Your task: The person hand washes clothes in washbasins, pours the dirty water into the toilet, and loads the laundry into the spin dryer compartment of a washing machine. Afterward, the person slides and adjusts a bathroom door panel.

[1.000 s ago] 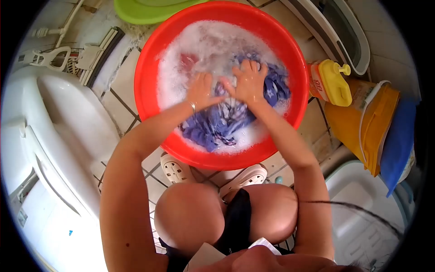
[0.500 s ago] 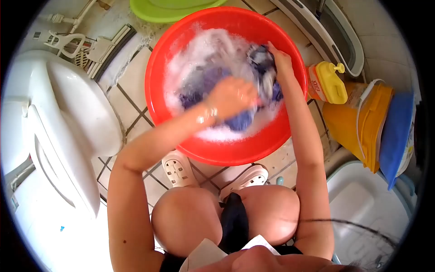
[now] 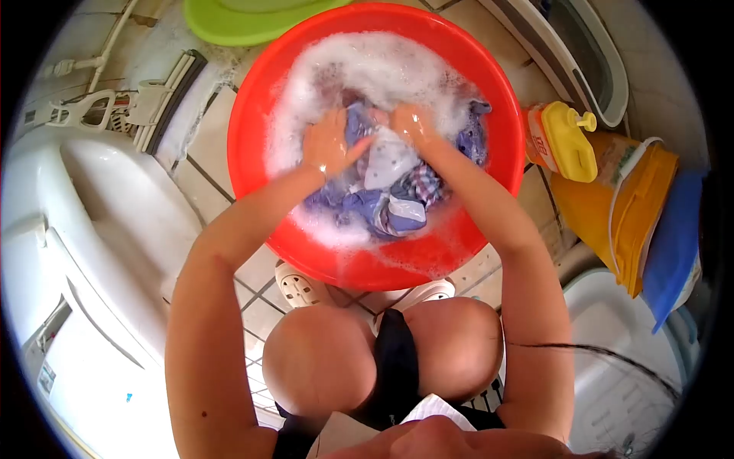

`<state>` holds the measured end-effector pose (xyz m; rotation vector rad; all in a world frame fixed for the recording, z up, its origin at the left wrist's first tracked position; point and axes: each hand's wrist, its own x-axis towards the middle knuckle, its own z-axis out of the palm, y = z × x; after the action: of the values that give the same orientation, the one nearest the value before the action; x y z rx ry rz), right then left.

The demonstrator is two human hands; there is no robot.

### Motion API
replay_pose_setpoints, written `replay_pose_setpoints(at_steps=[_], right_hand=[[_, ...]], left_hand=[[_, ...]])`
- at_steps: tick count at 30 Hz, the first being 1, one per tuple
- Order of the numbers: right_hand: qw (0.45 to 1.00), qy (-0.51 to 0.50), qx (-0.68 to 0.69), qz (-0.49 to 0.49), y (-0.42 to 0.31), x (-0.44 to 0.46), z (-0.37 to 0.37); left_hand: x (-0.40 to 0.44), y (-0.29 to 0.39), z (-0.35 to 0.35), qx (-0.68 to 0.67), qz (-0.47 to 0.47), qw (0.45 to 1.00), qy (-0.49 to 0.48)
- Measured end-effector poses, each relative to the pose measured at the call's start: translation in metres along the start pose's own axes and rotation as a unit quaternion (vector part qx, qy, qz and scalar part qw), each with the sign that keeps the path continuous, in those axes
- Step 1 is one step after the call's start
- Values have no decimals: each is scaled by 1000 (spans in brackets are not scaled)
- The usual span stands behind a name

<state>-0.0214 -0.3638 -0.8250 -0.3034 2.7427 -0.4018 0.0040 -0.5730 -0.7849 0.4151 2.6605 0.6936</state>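
A large red basin (image 3: 493, 84) holds foamy water and a wet blue and white patterned cloth (image 3: 390, 172). My left hand (image 3: 329, 141) is on the left part of the cloth, its thumb pointing right and its fingertips partly sunk in suds. Just right of it, my right hand (image 3: 411, 126) presses on the cloth near the middle of the basin, its fingers curled down. Whether either hand grips the fabric cannot be made out. More blue fabric (image 3: 472, 141) shows at the basin's right side.
A yellow bottle (image 3: 566, 141) stands right of the basin, beside an orange-yellow bucket (image 3: 642, 206). A green basin (image 3: 252, 19) lies beyond. The white toilet fixture (image 3: 122, 191) is at left, a pale tub (image 3: 612, 306) at lower right.
My right hand has come from the basin's right edge to the middle. My left hand has moved left, and the cloth is bunched differently, with more white fabric showing.
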Motion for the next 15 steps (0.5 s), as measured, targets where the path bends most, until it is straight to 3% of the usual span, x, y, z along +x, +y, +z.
replay_pose_setpoints(at_steps=[2,4,6,7,10,12,13,14,15], right_hand=[[1000,8,10,22,13,13,3],[998,38,10,49,23,25,6],[993,68,8,91,31,32,5],[990,80,10,114,34,30,4],[978,35,102,181,42,29,-39],[953,-38,231,191,42,8,-85],[963,16,258,79,55,-11,-85],[957,71,281,-35,58,-39,-84],[989,-3,150,-7,28,-74,-112]], left_hand=[[28,-20,11,-76,-16,994,-72],[36,-16,-13,81,175,980,47],[41,16,-64,201,220,955,9],[43,44,-96,238,165,953,-89],[80,56,-93,213,41,931,-294],[74,87,-109,207,26,922,-325],[51,31,-58,52,170,983,-34],[27,35,-76,169,203,964,-22],[-6,48,-101,282,230,931,-14]])
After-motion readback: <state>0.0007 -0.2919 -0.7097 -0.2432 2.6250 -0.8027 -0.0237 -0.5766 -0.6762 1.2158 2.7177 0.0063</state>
